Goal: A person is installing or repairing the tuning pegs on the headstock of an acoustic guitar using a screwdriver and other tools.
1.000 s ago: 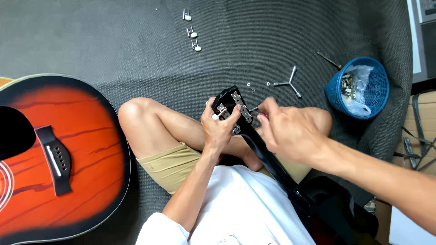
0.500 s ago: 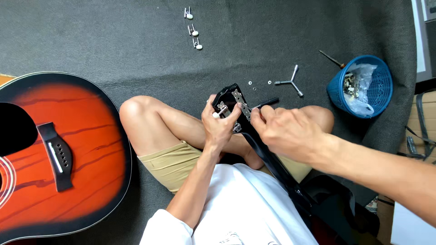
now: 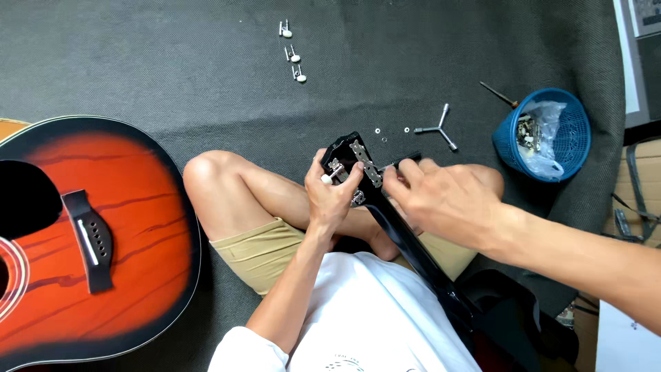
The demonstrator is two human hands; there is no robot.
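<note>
A black guitar headstock point(image 3: 351, 155) with silver tuner plates rests over my crossed legs, its neck point(image 3: 413, 255) running down to the right. My left hand point(image 3: 332, 196) grips the headstock from below, with a fingertip on a white tuner knob. My right hand point(image 3: 444, 196) holds a dark screwdriver, its tip at the tuner plate on the right side of the headstock. Most of the tool is hidden by the fingers.
A sunburst acoustic guitar body point(image 3: 76, 241) lies at the left on the dark mat point(image 3: 172, 62). Three loose tuner pegs point(image 3: 292, 52) lie far ahead. A three-armed metal wrench point(image 3: 436, 129), small washers point(image 3: 392, 131), a thin tool point(image 3: 497, 94) and a blue basket point(image 3: 544, 134) sit at the right.
Almost nothing has changed: both hands stay at the headstock, with the right hand slightly shifted against the tuner plate.
</note>
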